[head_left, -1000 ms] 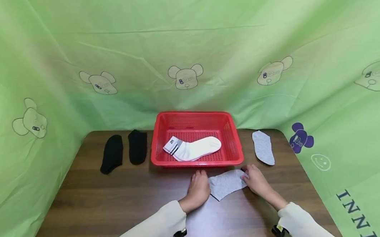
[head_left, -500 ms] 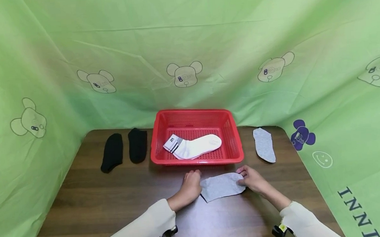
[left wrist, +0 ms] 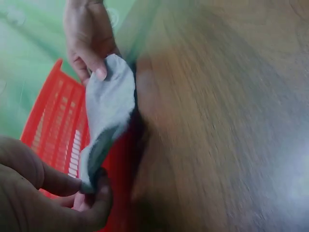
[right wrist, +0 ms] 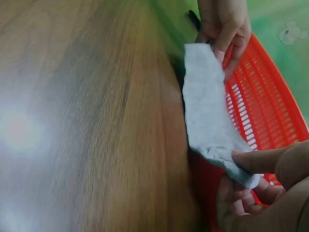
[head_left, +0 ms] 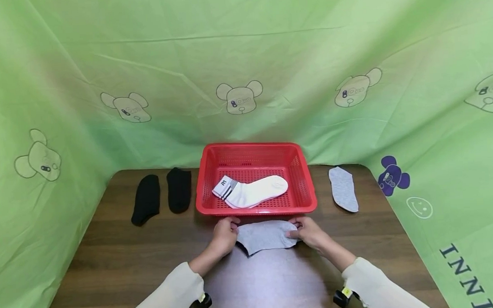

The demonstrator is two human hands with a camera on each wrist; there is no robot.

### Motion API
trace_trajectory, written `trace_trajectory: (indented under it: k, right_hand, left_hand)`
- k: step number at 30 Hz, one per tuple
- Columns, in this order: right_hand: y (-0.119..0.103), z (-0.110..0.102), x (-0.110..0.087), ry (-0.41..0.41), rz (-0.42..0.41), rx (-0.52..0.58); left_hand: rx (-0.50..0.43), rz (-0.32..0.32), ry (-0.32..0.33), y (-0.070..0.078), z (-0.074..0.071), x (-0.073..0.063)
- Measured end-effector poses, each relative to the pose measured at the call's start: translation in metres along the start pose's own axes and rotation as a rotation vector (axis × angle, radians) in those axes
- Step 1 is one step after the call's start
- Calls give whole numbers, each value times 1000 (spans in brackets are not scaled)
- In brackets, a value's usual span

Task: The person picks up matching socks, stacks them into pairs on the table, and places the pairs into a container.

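Note:
A light grey ankle sock (head_left: 263,236) stretches between both hands, just in front of the red basket. My left hand (head_left: 224,235) pinches its cuff end between thumb and fingers, as the left wrist view shows up close. At the toe end, my right hand (head_left: 312,234) grips the fabric with the thumb on top. In the right wrist view the sock (right wrist: 205,96) looks raised off the table. A second grey sock (head_left: 343,189) lies flat at the right. Inside the basket (head_left: 255,211) rests a white sock (head_left: 258,192) with dark stripes at the cuff.
Two black socks (head_left: 145,199) lie side by side left of the basket on the brown wooden table (head_left: 122,267). A green printed cloth (head_left: 241,56) hangs behind and along both sides of the table.
Both hands have moved left with the grey sock, bringing it up close to the basket's front. Basket and other socks have stayed in place.

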State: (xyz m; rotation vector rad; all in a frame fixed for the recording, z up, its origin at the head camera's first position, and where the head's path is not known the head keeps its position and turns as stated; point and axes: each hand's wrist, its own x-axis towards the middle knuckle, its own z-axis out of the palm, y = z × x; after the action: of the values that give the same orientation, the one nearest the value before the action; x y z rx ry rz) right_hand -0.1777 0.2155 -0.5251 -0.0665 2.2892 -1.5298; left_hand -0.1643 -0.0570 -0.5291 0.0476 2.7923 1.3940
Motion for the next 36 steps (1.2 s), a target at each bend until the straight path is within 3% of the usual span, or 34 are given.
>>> trace_trajectory:
  k: [2,5,10,16,22,26,29,31,36]
  right_hand:
    - [-2,8,4,35,-15,6]
    - [-3,18,10,108,-37,-25]
    - [4,27,18,223,-90,-234]
    - [10,34,18,262,-156,-415]
    - [8,38,12,292,-210,-495]
    - [9,45,3,336,-289,-592]
    - [9,49,-5,368,-408,-693]
    - [9,50,-11,353,-521,-765]
    - [10,42,-16,188,-826,-936]
  left_hand:
    - [-10,-28,23,-5,-4,1]
    - [17,-18,65,-11,-8,1]
    - [85,66,143,-23,-4,2]
    - [186,199,204,-36,3,1]
    - [276,254,214,-39,3,-1]
    - [380,282,234,-37,1,-7]
    - [475,319,205,-33,-1,-18]
    - [521,361,145,-30,-4,-25]
    - [602,532,-87,-30,-12,-36]
